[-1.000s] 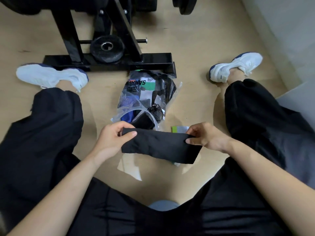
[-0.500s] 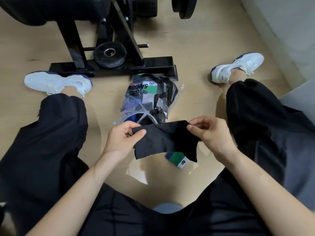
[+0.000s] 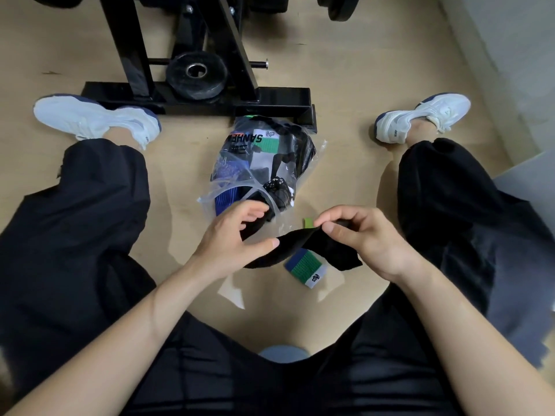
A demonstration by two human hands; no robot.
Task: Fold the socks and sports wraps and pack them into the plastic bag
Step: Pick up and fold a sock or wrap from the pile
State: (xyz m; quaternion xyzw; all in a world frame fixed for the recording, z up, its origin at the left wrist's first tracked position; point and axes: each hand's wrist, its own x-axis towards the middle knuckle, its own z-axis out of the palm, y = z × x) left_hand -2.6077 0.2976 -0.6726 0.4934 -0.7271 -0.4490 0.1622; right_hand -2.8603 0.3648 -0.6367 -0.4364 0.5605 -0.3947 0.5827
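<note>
**Both hands on a black fabric piece just short of the bag**

The clear plastic bag (image 3: pixel 312 151) lies on the wooden floor (image 3: pixel 360 70) between the person's spread legs, its open mouth turned towards the person. It already holds several things: a blue ribbed item at the mouth, dark items, and a printed card with a green patch.

On the near side of the bag, held over its mouth edge, is the black fabric piece (image 3: pixel 303 249); whether it is a sock or a wrap cannot be told. The left hand (image 3: pixel 234 235) grips its left end, with the thumb laid across the cloth and the fingers curled over a bunched part beside the bag's mouth. The right hand (image 3: pixel 363 238) pinches the upper edge between thumb and forefinger, and the rest of the cloth hangs below it.

Nearer the person than the bag, partly under the black cloth, a striped cuff (image 3: pixel 307 270) in blue, green and white lies on the floor. Whether it belongs to the black piece cannot be told. A small lime-green tab (image 3: pixel 308 222) shows just beside the right forefinger.

Beyond the bag stands a black steel equipment frame (image 3: pixel 270 99), its foot touching the bag's far end, with a weight plate (image 3: pixel 195 75) on it. White sneakers rest to either side of the bag.
</note>
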